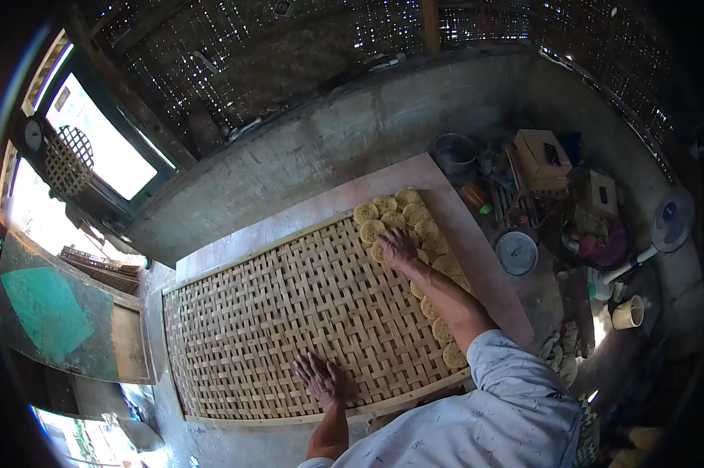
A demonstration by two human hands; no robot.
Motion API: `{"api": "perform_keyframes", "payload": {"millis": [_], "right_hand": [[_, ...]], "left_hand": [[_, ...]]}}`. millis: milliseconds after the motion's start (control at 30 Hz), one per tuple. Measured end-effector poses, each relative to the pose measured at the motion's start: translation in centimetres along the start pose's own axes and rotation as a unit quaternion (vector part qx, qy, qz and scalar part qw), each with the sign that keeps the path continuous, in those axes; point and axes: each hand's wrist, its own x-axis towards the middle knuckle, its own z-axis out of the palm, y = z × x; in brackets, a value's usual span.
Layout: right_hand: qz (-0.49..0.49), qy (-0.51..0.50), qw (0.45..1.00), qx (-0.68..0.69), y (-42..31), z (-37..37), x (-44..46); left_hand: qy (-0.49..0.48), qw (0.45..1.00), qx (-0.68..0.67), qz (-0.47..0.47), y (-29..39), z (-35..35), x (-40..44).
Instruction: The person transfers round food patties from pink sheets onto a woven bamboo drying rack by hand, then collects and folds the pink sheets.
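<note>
A large framed panel of woven bamboo strips [289, 312] lies across the table. Along its right end sit several round, flat yellowish cakes [371, 231], which look like coiled noodles, packed close together in rows. My right hand [398, 249] reaches over these cakes, palm down, its fingers apart and touching among them; part of the cakes is covered by my hand and forearm. Near the panel's front edge my left hand [319, 380] rests flat on the bare weave with its fingers spread, holding nothing.
The pinkish tabletop [477, 249] shows beyond the panel. To the right stand a dark pot [455, 152], a round metal lid [516, 253], a cardboard box [540, 158], a fan [672, 221] and a cream bucket [627, 313]. A low wall [305, 148] runs behind; a green-painted board [51, 308] is at left.
</note>
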Motion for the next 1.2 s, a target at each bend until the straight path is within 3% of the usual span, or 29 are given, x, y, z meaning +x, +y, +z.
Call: {"api": "perform_keyframes", "payload": {"millis": [200, 500, 633, 900, 967, 1000, 1033, 1100, 1200], "right_hand": [[0.019, -0.018, 0.998, 0.057, 0.6, -1.7, 1.5], [0.04, -0.078, 0.996, -0.002, -0.7, -3.1, 1.4], [0.035, -0.001, 0.999, 0.013, -1.2, -3.8, 1.3], [0.238, 0.003, 0.937, 0.257, 0.5, -8.0, -0.6], [0.263, 0.033, 0.907, 0.328, 1.3, -9.0, -1.3], [0.266, 0.034, 0.856, 0.442, 2.0, -8.9, -2.0], [0.329, 0.053, 0.806, 0.49, 1.4, -9.1, -2.3], [0.447, 0.089, 0.681, 0.573, 0.1, -9.3, -3.3], [0.536, 0.121, 0.52, 0.654, 0.0, -6.6, -4.1]], "left_hand": [[0.01, 1.0, -0.016, 0.004, -0.5, 0.5, 0.0], [-0.022, 1.0, -0.011, 0.012, -1.0, 0.0, 0.0], [-0.03, 0.999, -0.028, 0.025, -1.3, -0.4, 0.1], [-0.038, 0.998, -0.047, 0.028, -2.1, -0.3, 0.2], [-0.035, 0.998, -0.05, 0.029, -2.3, -0.5, 0.2], [-0.032, 0.998, -0.052, 0.029, -2.3, -0.5, 0.2], [-0.028, 0.998, -0.054, 0.031, -2.2, -0.6, 0.2], [-0.019, 0.998, -0.051, 0.034, -2.5, 0.0, 0.2], [-0.014, 0.998, -0.046, 0.034, -2.5, 0.2, 0.2]]}}
